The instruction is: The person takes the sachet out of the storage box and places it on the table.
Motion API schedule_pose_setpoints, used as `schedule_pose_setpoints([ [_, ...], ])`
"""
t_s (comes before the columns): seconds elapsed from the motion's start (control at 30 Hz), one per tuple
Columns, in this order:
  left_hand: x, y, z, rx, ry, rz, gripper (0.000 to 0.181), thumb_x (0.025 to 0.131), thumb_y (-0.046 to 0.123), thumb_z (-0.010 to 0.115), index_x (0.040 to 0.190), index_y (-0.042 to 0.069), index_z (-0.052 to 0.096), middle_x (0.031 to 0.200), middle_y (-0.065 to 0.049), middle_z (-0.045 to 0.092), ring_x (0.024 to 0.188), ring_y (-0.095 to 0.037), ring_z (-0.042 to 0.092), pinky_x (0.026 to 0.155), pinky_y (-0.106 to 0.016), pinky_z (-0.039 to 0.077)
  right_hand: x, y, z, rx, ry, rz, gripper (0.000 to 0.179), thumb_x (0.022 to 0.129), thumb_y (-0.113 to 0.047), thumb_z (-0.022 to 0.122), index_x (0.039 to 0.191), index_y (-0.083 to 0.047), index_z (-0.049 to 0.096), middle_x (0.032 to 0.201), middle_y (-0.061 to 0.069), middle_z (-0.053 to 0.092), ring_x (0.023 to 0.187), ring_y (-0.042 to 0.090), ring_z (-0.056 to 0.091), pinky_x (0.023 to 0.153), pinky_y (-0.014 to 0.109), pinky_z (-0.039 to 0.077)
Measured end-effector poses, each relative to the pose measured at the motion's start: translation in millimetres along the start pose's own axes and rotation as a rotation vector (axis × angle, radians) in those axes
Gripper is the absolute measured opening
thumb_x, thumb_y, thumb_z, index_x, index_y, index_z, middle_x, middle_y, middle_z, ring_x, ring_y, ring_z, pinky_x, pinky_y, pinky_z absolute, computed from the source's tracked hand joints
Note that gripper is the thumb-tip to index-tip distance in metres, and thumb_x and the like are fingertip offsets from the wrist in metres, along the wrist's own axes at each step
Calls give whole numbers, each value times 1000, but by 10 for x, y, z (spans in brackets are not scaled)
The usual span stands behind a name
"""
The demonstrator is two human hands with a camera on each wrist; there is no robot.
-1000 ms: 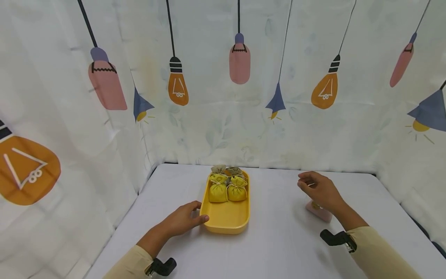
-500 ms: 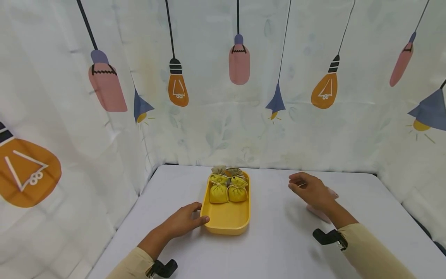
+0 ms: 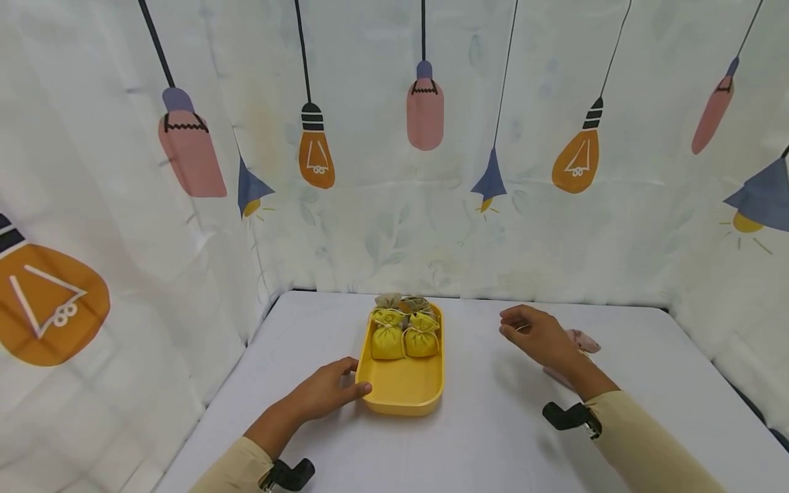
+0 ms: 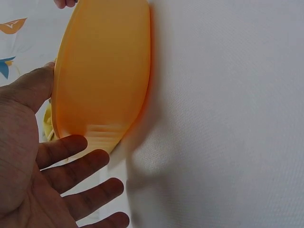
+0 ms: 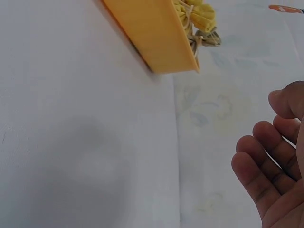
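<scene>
Compared with a second ago, the right hand [image 3: 542, 339] has been brought leftward, closer to the yellow tray [image 3: 401, 387], and the gathered neck of the pink drawstring pouch [image 3: 582, 340] has been uncovered; its body is partly hidden by the right wrist. The tray and the left hand [image 3: 327, 390] have been kept in almost the same place. The right hand is held above the counter [image 3: 481, 424], fingers loosely bent, with nothing gripped. The left hand is spread, its thumb laid on the tray's near left rim and its index finger rested against the side.

The tray is deep, round-cornered and smooth. Two plump yellow drawstring pouches [image 3: 386, 342] are seated upright side by side, tied with pale cord; greyish gathered tops [image 3: 416, 302] are seen behind them. The tray's near half is left bare.
</scene>
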State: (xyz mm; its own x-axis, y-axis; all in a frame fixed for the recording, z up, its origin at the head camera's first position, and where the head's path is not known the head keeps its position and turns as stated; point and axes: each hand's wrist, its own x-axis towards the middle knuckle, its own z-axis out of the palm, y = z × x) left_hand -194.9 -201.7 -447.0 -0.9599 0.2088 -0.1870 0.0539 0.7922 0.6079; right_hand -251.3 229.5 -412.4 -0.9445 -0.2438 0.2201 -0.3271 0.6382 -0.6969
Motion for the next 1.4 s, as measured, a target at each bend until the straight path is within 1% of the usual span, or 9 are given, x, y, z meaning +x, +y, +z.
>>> schedule_pose_setpoints([
  [0.13,5,-12,0,0,0,4,62,93,54,71,137,12,60,136,-12,61,131,-36,53,105,-60,43,16,-29,43,10,-1,-5,30,99,-23,72,123,-6,67,110,6,71,100,27,70,81,41,59],
  [0.3,0,-9,-10,-3,3,23,62,93,54,71,137,11,60,136,-13,61,131,-37,53,105,-60,43,37,-34,93,-7,3,-12,30,99,-24,72,123,-8,67,109,4,72,99,25,71,81,39,59],
  [0.5,-22,11,-6,-6,11,9,64,92,54,72,137,11,59,134,-11,62,129,-35,54,104,-59,44,61,-56,140,3,0,-7,30,99,-23,72,124,-7,67,110,3,71,101,24,69,84,42,57],
  [0.67,-34,17,-5,-1,10,-8,64,92,54,73,137,12,59,133,-11,62,128,-35,55,103,-59,45,79,-94,186,1,-12,5,31,99,-25,72,124,-7,67,110,2,71,102,24,69,85,42,57],
  [0.87,-28,23,-11,0,5,-10,64,92,54,73,137,12,59,133,-11,62,128,-35,55,103,-59,45,105,-113,243,-9,-22,15,31,99,-25,72,124,-7,66,111,2,71,102,24,69,86,43,58],
  [1.03,-16,26,-6,-6,4,-11,65,92,55,72,138,12,58,134,-12,62,128,-36,55,103,-59,45,132,-115,289,-6,-22,11,30,98,-24,72,123,-8,67,110,2,71,101,23,69,84,42,58],
  [1.17,-14,21,9,-18,3,-16,65,92,55,72,140,13,57,135,-12,61,129,-36,54,103,-60,45,159,-115,336,-2,-23,23,28,98,-22,73,122,-9,67,109,1,71,100,22,68,84,41,58],
  [1.4,-21,15,6,-17,2,-16,65,92,55,72,140,13,56,135,-13,61,129,-36,55,102,-59,45,188,-161,408,13,-25,30,28,97,-21,73,121,-9,68,107,0,71,98,21,68,83,39,59],
])
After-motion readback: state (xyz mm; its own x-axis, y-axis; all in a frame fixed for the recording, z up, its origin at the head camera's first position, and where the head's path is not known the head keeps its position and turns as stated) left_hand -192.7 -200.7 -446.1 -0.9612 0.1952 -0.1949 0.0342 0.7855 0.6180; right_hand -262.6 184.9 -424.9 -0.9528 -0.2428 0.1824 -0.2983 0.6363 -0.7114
